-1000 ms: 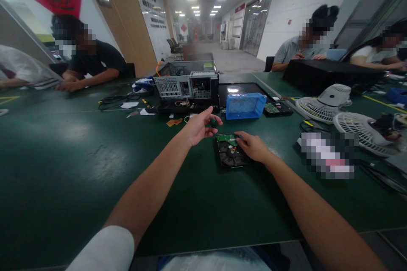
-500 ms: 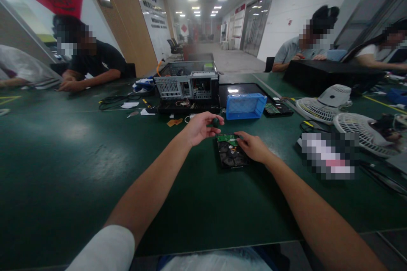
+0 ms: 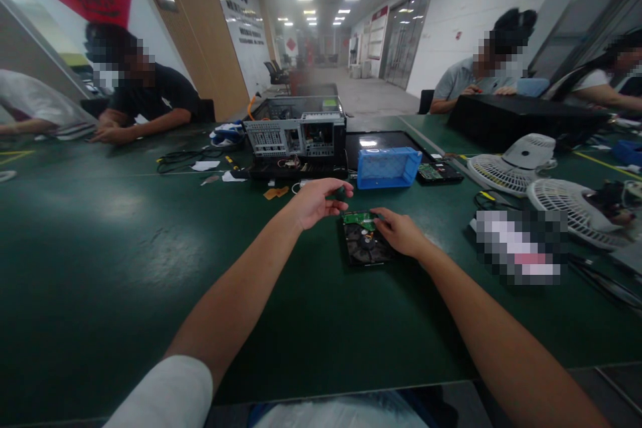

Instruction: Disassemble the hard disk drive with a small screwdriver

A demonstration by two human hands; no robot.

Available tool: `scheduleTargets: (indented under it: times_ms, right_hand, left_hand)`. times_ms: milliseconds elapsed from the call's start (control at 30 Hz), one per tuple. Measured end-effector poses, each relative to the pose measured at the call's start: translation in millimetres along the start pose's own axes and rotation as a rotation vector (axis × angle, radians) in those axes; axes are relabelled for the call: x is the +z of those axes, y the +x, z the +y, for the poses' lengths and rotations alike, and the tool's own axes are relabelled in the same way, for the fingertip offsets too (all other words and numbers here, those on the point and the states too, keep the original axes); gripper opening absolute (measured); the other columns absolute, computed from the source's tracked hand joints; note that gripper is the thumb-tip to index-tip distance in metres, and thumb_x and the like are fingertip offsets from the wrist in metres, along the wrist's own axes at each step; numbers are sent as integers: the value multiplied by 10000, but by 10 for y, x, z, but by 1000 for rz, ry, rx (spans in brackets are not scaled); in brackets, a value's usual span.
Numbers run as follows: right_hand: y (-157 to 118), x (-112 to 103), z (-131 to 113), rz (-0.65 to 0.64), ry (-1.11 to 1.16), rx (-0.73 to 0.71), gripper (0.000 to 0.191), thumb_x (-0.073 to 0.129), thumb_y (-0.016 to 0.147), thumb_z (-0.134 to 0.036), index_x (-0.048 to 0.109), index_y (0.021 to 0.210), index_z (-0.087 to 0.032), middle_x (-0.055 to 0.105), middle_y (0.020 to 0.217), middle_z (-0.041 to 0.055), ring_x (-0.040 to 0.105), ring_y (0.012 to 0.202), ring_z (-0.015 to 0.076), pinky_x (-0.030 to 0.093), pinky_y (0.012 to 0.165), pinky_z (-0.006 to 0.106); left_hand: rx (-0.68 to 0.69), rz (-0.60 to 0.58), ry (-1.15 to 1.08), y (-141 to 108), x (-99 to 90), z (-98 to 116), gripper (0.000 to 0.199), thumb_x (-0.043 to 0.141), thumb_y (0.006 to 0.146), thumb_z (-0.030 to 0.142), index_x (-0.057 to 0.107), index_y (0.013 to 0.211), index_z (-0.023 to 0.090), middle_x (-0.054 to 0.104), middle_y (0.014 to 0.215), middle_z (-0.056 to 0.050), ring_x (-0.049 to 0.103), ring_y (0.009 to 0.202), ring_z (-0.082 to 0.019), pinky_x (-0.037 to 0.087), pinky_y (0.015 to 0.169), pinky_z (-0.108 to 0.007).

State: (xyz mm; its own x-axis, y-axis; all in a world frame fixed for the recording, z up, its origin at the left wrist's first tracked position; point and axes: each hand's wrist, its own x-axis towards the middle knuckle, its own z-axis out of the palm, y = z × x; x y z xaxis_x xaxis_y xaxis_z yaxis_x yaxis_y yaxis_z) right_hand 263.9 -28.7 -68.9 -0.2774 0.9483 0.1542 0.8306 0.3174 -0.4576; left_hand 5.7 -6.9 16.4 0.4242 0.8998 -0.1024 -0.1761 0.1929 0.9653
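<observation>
A hard drive (image 3: 362, 251) lies on the green table with its dark metal underside up. A green circuit board (image 3: 355, 218) runs along its far end. My right hand (image 3: 401, 234) is closed at the drive's right edge, fingertips on the board's right end; part of its grip is hidden. My left hand (image 3: 318, 204) hovers just above and left of the drive's far left corner. Its thumb and fingers are curved and apart, with a dark gap between them and no held thing that I can make out.
Beyond my hands stand an opened computer case (image 3: 291, 137) and a blue plastic tray (image 3: 388, 169) on its side. White fan parts (image 3: 501, 164) lie to the right, near a blurred-out item (image 3: 519, 247). Paper scraps (image 3: 205, 165) and cables (image 3: 183, 159) are at the left. Several people sit around the table.
</observation>
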Motion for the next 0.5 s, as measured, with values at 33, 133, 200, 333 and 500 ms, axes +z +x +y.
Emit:
scheduleTargets:
  times_ms: [33, 133, 200, 333, 500]
  right_hand:
    - [1, 1, 1, -2, -2, -4, 412, 468, 995, -350, 593, 1367, -226, 715, 789, 29, 628, 665, 175, 405, 633, 265]
    - [2, 3, 2, 7, -11, -21, 412, 466, 997, -354, 592, 1366, -221, 719, 811, 35, 635, 689, 176, 403, 644, 263]
    - [0, 4, -1, 6, -14, -21, 413, 467, 999, -357, 589, 1370, -224, 720, 814, 33, 634, 684, 173, 400, 643, 262]
    - [-6, -9, -16, -1, -4, -7, 412, 469, 999, -353, 589, 1371, -224, 727, 818, 33, 635, 673, 171, 403, 640, 261]
    - [-5, -26, -27, -8, -1, -1, 410, 473, 993, -345, 590, 1366, -222, 729, 812, 30, 625, 643, 166, 403, 630, 263]
  left_hand:
    - [-5, 5, 1, -2, 1, 3, 213, 640, 861, 318, 731, 960, 152, 706, 1041, -116, 646, 657, -124, 483, 535, -225]
    - [-35, 64, 16, -13, -2, 20, 210, 676, 833, 314, 722, 955, 150, 712, 1019, -116, 653, 649, -135, 495, 536, -238]
    - [-50, 102, 37, -25, -4, 39, 218, 698, 815, 311, 715, 961, 150, 714, 1010, -116, 654, 640, -139, 489, 523, -240]
    - [-52, 118, 49, -45, 3, 69, 231, 732, 789, 289, 703, 968, 145, 710, 1015, -120, 652, 639, -139, 464, 503, -234]
    - [-33, 169, 76, -37, 27, 65, 193, 756, 772, 278, 703, 893, 136, 701, 980, -111, 609, 598, -110, 406, 474, -224]
